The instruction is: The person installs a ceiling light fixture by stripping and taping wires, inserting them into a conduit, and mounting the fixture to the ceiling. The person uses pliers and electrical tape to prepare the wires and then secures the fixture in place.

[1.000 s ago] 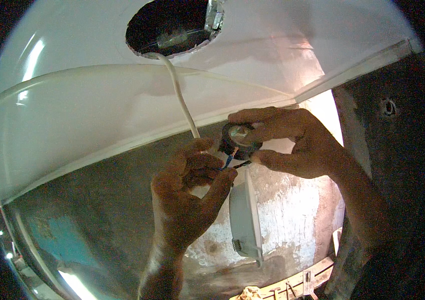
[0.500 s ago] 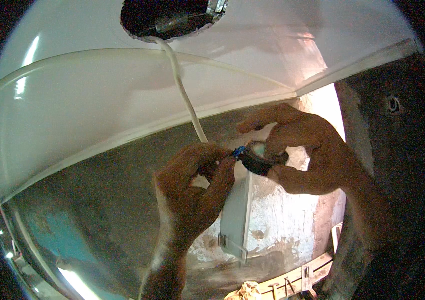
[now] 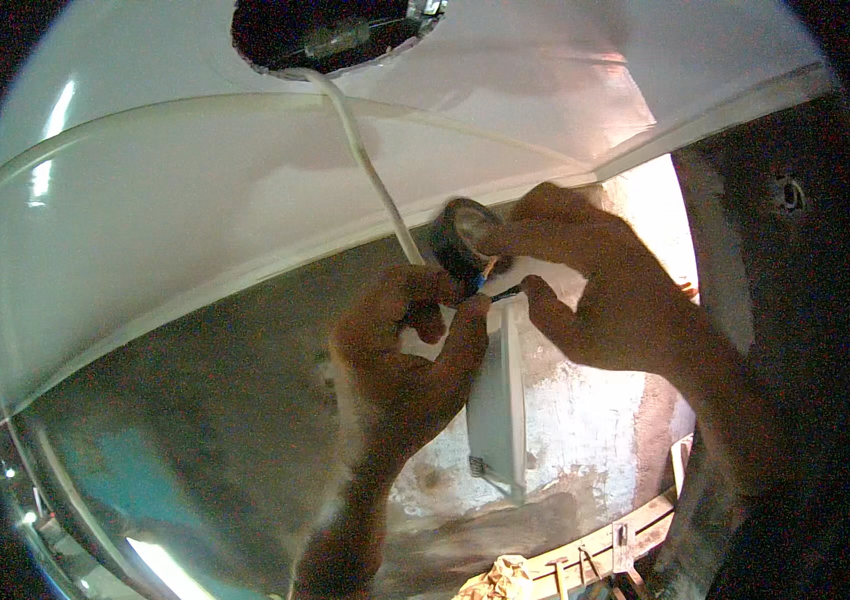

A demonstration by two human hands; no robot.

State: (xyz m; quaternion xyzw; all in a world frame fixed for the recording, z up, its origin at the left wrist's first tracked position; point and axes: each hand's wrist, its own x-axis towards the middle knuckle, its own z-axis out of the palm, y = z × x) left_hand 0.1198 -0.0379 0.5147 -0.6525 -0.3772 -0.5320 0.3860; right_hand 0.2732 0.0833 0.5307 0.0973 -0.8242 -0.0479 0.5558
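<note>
A white cable (image 3: 370,170) hangs from the ceiling hole down to my left hand (image 3: 395,350). Thumb and forefinger of that hand pinch the cable's end, where a bit of blue wire (image 3: 482,284) shows with a small orange spot beside it. Just above these fingertips, my right hand (image 3: 605,290) holds a roll of black electrical tape (image 3: 452,240), its fingers reaching into the ring. A short dark strip (image 3: 508,293), apparently tape, spans from my left thumb to my right thumb. How the tape lies on the wires is hidden by my fingers.
Overhead is a glossy white ceiling panel (image 3: 215,170) with a ragged dark hole (image 3: 325,35). Behind my hands a pale door or panel (image 3: 497,410) stands against a patchy wall. Lower down, a wooden plank (image 3: 595,545) bears tools and a crumpled brown lump (image 3: 500,580).
My right hand has carried the tape roll up and leftward, from beside my left fingertips to above them. Its thumb has come off the roll. The left hand still pinches the cable's end.
</note>
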